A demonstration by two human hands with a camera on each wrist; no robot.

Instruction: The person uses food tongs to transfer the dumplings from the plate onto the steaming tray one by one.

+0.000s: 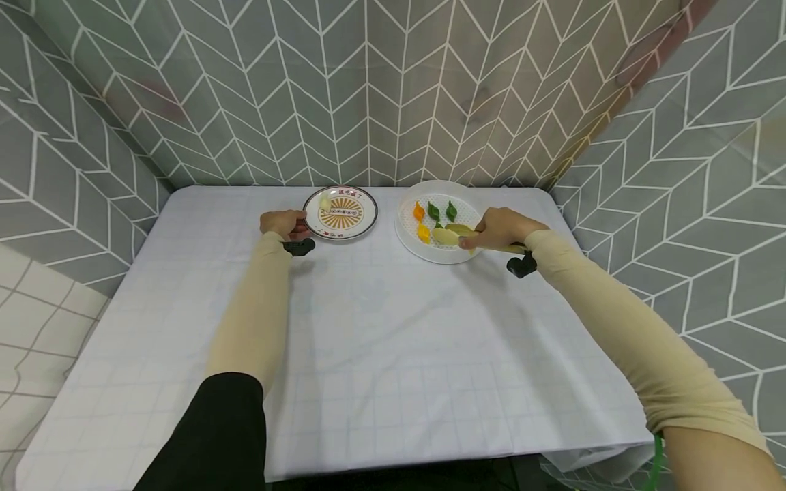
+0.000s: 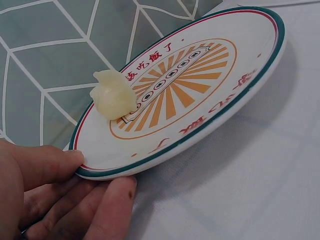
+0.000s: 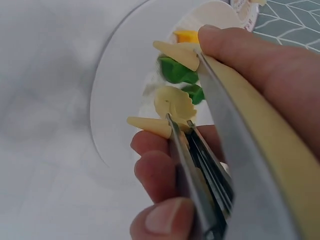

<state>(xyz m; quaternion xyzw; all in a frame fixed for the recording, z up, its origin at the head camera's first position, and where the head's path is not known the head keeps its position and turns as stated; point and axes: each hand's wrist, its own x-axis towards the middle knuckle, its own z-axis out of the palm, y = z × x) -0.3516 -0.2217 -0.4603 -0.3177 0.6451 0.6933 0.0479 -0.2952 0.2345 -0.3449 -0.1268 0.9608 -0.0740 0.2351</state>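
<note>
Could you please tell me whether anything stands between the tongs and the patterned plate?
Nothing tall shows between the tongs and the patterned plate: only the yellow piece and the left rim of the white tray, then bare tablecloth. The left hand grips the plate's left rim, clear of that way.

Head view looks down from above; nearer wrist views share the printed plate (image 1: 340, 214).

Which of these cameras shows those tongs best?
The right wrist view: the tongs loom large there, grey metal and tan surfaces both visible. The head view shows them small, partly covered by the right hand; the left wrist view doesn't show them.
</note>
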